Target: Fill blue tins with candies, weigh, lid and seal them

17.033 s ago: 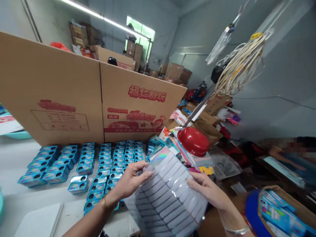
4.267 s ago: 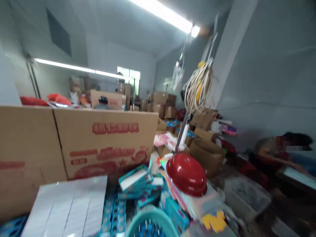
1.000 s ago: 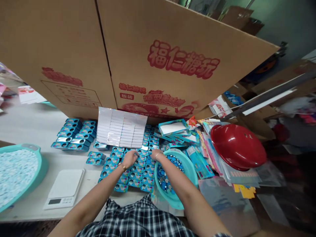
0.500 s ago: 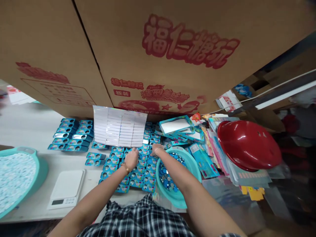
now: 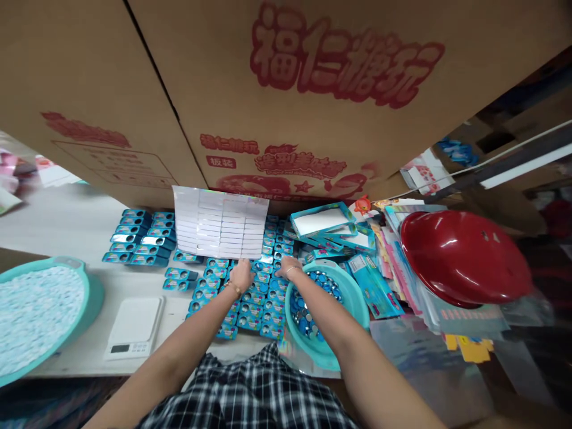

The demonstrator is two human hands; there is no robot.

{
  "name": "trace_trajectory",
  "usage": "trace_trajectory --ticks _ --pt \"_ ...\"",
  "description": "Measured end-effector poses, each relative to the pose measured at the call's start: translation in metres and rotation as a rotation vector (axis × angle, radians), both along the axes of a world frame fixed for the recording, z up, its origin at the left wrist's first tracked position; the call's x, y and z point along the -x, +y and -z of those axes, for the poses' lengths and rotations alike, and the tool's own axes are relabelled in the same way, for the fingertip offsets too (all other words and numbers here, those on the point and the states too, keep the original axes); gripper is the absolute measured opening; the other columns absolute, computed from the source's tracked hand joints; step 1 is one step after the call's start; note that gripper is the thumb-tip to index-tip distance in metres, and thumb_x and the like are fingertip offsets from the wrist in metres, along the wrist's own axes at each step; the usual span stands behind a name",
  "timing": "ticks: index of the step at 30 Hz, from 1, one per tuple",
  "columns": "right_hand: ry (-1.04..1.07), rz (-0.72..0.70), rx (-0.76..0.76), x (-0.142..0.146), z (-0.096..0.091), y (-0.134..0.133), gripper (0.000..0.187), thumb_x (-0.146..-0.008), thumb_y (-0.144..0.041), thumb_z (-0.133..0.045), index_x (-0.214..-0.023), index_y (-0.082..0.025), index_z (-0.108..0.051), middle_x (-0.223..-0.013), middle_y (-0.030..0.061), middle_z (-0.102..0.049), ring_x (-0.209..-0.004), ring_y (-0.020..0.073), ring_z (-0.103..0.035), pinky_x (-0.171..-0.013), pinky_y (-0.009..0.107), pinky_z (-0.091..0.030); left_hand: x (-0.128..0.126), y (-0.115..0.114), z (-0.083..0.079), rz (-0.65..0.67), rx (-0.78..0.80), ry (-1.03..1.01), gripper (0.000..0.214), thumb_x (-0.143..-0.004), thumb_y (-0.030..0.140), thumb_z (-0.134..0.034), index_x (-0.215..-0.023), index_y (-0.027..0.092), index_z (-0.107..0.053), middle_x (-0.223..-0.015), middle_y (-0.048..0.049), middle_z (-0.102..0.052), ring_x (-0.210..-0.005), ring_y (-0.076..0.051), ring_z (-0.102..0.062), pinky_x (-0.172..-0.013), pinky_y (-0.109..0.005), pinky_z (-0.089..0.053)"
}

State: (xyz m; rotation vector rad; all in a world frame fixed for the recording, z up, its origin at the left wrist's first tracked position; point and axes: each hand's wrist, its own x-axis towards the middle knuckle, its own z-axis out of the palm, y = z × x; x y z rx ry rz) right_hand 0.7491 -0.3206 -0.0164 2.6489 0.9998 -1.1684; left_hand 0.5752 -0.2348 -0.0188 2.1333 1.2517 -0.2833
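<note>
Rows of small blue printed boxes, each with a round window, stand on the table in front of me. Over these boxes, just below the sheet's lower edge, is my left hand, its fingers bent downward and closed. My right hand reaches to the right-hand columns, fingers pinched down at the boxes. What either set of fingertips holds is hidden. A lined white sheet lies across the back rows. Beside my right forearm sits a turquoise basin with shiny blue and silver round pieces.
Left are a white scale, a turquoise tub of pale pieces and another box group. Large cartons wall off the back. Open blue trays and a red basin on stacked papers stand right.
My view has shifted slightly, so the table things sit a little higher and farther right. Both hands stay over the boxes, with the left hand's fingers slightly changed in pose.
</note>
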Motion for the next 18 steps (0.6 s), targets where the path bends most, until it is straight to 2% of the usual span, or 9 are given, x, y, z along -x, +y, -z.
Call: trace_trajectory --ticks 2,4,6,9,11,13,18 --pt "0.027 0.084 -0.064 0.001 -0.004 -0.006 0.038 -0.056 -0.032 -0.087 -0.086 -0.016 -0.070 -0.111 0.0165 -0.070 -0.112 0.0343 -0.062 -0.085 0.035 -0.049 0.002 0.001 -0.001 -0.061 0.044 -0.080 0.026 -0.074 0.021 -0.072 -0.099 0.018 -0.063 -0.121 -0.0129 -0.060 -0.106 -0.029 -0.062 -0.085 -0.034 -0.044" --pt "0.088 0.183 -0.143 0.002 -0.010 -0.016 0.032 -0.060 -0.034 -0.084 -0.082 -0.017 -0.069 -0.103 0.0139 -0.071 -0.105 0.0312 -0.065 -0.078 0.032 -0.050 0.008 0.003 -0.004 -0.135 0.107 -0.196 0.024 -0.071 0.021 -0.074 -0.093 0.018 -0.065 -0.117 -0.0107 -0.062 -0.108 -0.028 -0.060 -0.086 -0.032 -0.044" --pt "0.182 0.294 -0.241 0.002 -0.015 -0.031 0.025 -0.073 -0.040 -0.074 -0.085 -0.018 -0.067 -0.094 0.0095 -0.072 -0.090 0.0239 -0.068 -0.065 0.026 -0.049 0.018 0.006 -0.008 -0.233 0.197 -0.334 0.023 -0.072 0.028 -0.075 -0.090 0.018 -0.067 -0.106 -0.0086 -0.065 -0.105 -0.026 -0.059 -0.083 -0.030 -0.045" --pt "0.348 0.463 -0.385 0.004 -0.021 -0.055 0.027 -0.089 -0.040 -0.052 -0.103 -0.020 -0.064 -0.090 0.0056 -0.072 -0.066 0.0144 -0.064 -0.046 0.020 -0.041 0.037 0.011 -0.015 -0.422 0.400 -0.546 0.036 -0.081 0.048 -0.064 -0.096 0.015 -0.067 -0.085 -0.0051 -0.064 -0.083 -0.020 -0.061 -0.066 -0.026 -0.047" --pt "0.443 0.558 -0.442 0.006 -0.021 -0.067 0.027 -0.089 -0.032 -0.050 -0.110 -0.019 -0.060 -0.088 0.0059 -0.072 -0.058 0.0114 -0.061 -0.040 0.017 -0.035 0.051 0.013 -0.019 -0.549 0.572 -0.670 0.045 -0.087 0.055 -0.055 -0.102 0.015 -0.066 -0.077 -0.0030 -0.061 -0.066 -0.015 -0.058 -0.056 -0.024 -0.044" --pt "0.515 0.634 -0.466 0.008 -0.019 -0.069 0.027 -0.084 -0.023 -0.053 -0.109 -0.016 -0.059 -0.087 0.0070 -0.072 -0.055 0.0098 -0.059 -0.037 0.016 -0.031 0.064 0.013 -0.022 -0.651 0.744 -0.773 0.045 -0.089 0.055 -0.052 -0.104 0.014 -0.064 -0.076 -0.0023 -0.059 -0.058 -0.010 -0.054 -0.051 -0.022 -0.043" --pt "0.589 0.751 -0.446 0.006 -0.009 -0.046 0.021 -0.075 -0.013 -0.059 -0.096 -0.015 -0.059 -0.079 0.0066 -0.072 -0.048 0.0095 -0.055 -0.034 0.016 -0.025 0.091 0.007 -0.025 -0.800 1.043 -0.907 0.028 -0.095 0.033 -0.049 -0.105 0.011 -0.065 -0.076 -0.0027 -0.058 -0.056 -0.007 -0.053 -0.050 -0.019 -0.045"
